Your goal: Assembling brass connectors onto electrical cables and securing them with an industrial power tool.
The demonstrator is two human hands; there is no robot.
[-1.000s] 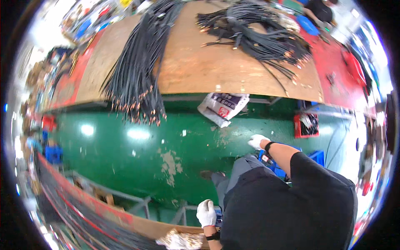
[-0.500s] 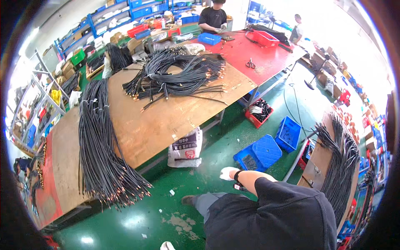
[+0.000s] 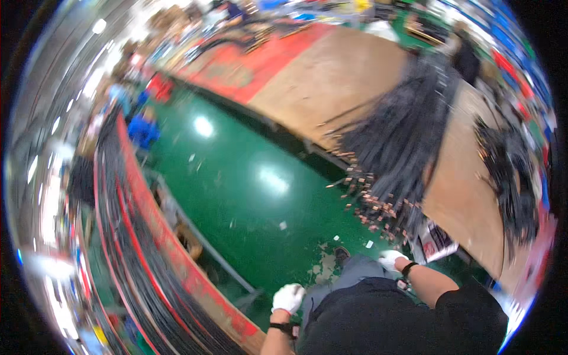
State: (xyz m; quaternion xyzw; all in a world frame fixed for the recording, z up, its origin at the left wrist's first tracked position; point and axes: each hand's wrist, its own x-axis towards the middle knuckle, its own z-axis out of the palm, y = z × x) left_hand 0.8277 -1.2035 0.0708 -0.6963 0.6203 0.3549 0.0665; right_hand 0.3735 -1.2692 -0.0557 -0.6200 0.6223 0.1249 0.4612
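Note:
My left hand (image 3: 289, 297), in a white glove with a dark band at the wrist, hangs low by my left side. Its fingers look curled in, with nothing seen in them. My right hand (image 3: 390, 260), also white-gloved, is by my right thigh, near the hanging ends of a thick bundle of black cables (image 3: 408, 130). Blur hides how its fingers are set. The bundle is tied and drapes over the table edge, its copper-coloured tips pointing down toward me. No contact shows between either hand and the cables.
The long brown and red table (image 3: 331, 77) crosses the upper right. More black cables (image 3: 512, 177) lie on it at the far right. At left, a red-edged bench (image 3: 195, 290) bears long black and red cables. A printed sack (image 3: 435, 239) stands below the table; green floor (image 3: 236, 189) lies between.
My view has swung left and down the aisle. The cable bundle now appears at the right, and the cable bench has come into view. My left hand shows more fully.

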